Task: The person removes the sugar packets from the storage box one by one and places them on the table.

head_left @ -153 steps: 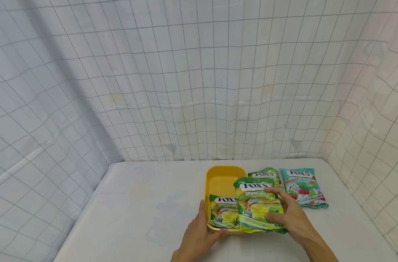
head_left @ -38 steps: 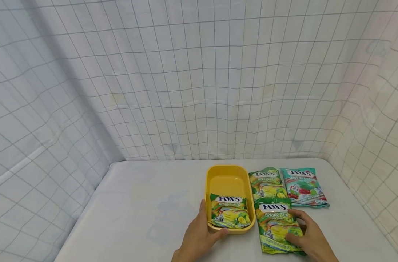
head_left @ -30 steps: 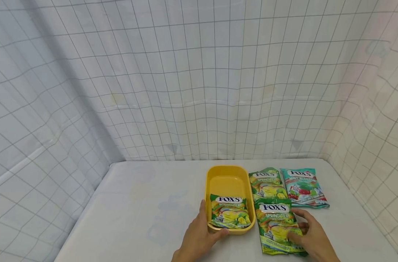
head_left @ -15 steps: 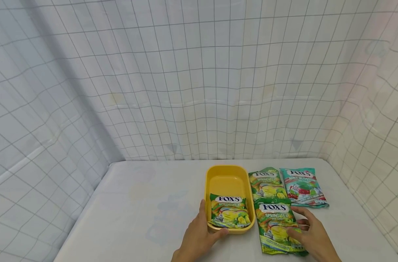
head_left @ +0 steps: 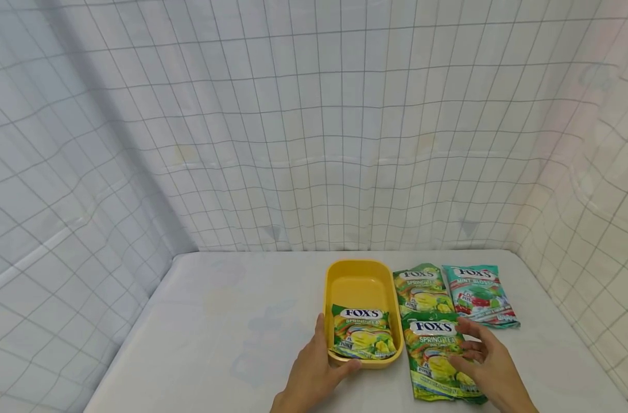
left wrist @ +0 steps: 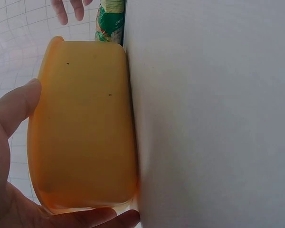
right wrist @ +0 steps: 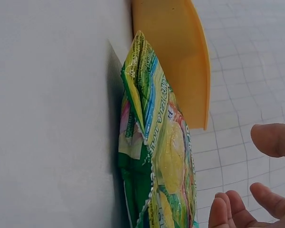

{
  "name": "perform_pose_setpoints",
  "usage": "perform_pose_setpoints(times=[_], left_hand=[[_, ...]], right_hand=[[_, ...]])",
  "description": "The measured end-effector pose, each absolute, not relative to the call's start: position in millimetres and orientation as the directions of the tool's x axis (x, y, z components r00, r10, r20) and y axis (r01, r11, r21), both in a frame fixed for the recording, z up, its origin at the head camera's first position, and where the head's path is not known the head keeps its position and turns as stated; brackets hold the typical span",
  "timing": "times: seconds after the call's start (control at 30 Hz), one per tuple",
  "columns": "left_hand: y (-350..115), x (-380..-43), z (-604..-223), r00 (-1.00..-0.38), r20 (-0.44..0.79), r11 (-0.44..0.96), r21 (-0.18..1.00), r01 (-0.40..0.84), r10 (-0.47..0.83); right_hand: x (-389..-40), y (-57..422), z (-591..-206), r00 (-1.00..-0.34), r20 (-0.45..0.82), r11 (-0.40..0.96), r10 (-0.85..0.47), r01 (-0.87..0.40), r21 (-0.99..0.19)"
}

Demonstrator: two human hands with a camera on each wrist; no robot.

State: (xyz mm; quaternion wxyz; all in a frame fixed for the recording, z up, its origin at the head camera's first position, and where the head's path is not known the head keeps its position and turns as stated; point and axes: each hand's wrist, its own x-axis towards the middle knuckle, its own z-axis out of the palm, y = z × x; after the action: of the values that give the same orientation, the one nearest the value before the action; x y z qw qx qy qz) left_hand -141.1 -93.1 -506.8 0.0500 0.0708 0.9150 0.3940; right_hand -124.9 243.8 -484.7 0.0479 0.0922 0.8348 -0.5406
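Observation:
A yellow plastic tray (head_left: 356, 289) stands on the table with one green Spring Tea candy bag (head_left: 363, 332) in its near half. My left hand (head_left: 311, 370) holds the tray's near left corner, thumb at the near wall and fingers along the left side; the left wrist view shows the tray's wall (left wrist: 85, 123) between them. Flat on the table, right of the tray, lies another Spring Tea candy bag (head_left: 435, 361). Over its right edge hovers my right hand (head_left: 492, 367), fingers loosely bent. In the right wrist view, the fingers (right wrist: 235, 211) are apart from the bag.
Behind the near bag lies a further Spring Tea bag (head_left: 422, 289), its lower end overlapped. A teal Mint Blossom candy bag (head_left: 480, 295) lies at the back right. White table surface (head_left: 216, 332) stretches to the left; gridded white curtains (head_left: 314, 143) enclose three sides.
Five seconds ago my right hand held a Spring Tea bag over the tray's right side. That bag now lies on the table and the right fingers have loosened off it. The left hand stays put.

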Motion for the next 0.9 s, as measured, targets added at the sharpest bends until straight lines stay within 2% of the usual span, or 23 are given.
perform_pose_setpoints(times=[0.43,0.9], left_hand=[[-92,-141,-507,-0.987,-0.044,0.681,0.728,0.076,0.157],[-93,-138,-504,-0.983,-0.016,0.675,0.729,0.115,0.185]], right_hand=[[-123,236,-480,-0.996,-0.079,0.271,0.031,0.084,-0.959],[-126,222,-470,-1.000,0.004,0.229,0.000,-0.004,-0.973]])
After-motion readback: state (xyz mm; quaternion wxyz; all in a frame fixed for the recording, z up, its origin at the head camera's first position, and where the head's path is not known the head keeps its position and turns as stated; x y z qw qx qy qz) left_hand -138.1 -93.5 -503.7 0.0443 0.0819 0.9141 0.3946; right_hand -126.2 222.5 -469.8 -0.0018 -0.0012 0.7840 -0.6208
